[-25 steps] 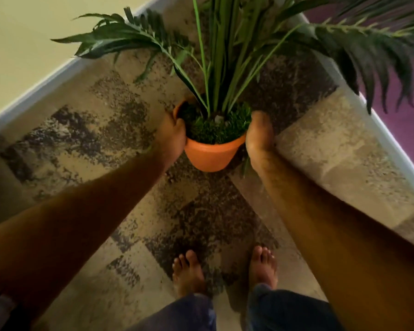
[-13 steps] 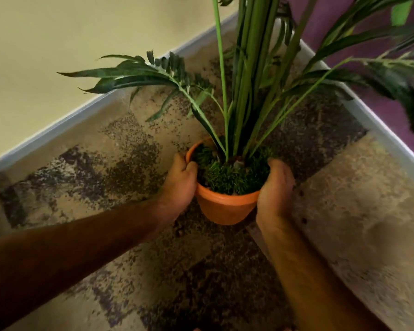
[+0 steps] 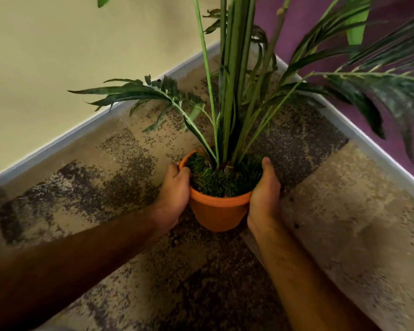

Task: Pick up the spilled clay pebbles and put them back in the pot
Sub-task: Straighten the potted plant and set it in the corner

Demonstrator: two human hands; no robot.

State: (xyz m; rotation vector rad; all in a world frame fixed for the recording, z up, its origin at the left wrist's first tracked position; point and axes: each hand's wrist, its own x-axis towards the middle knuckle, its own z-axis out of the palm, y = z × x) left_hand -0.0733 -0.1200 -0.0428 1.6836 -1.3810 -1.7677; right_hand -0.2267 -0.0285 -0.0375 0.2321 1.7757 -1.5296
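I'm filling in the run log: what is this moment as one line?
left hand: grips pot rim | right hand: grips opposite side | pot: upright on carpet | pebbles: none visible

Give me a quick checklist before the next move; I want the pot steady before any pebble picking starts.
1. Left hand grips the pot at its rim: ok.
2. Right hand holds the opposite side: ok.
3. Pot upright: ok.
4. Pot base resting on the carpet: cannot tell.
5. Spilled clay pebbles located: cannot tell, the carpet's speckles hide them.
6. A hand free to pick: not ok.
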